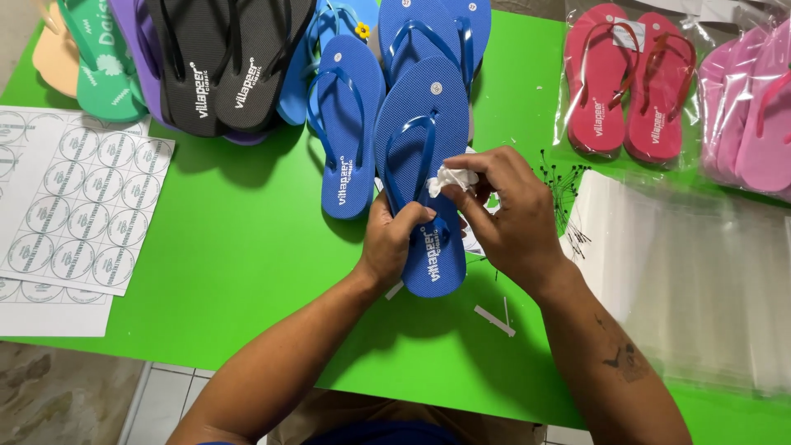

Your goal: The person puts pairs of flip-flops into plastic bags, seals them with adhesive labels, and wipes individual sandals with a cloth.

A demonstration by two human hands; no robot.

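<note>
A blue flip-flop (420,140) lies lengthwise on the green table (247,247), heel toward me. My left hand (391,239) grips its heel edge, thumb on top of the sole. My right hand (507,210) pinches a small crumpled white piece of paper (449,177) against the flip-flop's strap. A second blue flip-flop (346,124) lies just to the left, touching the first.
More flip-flops, black (222,66), green (103,58), purple and blue, are piled at the table's far side. Bagged red (626,82) and pink (754,107) pairs lie far right. Clear plastic bags (684,272) are stacked right, round sticker sheets (74,206) left, thin black pins (560,177) beside my right hand.
</note>
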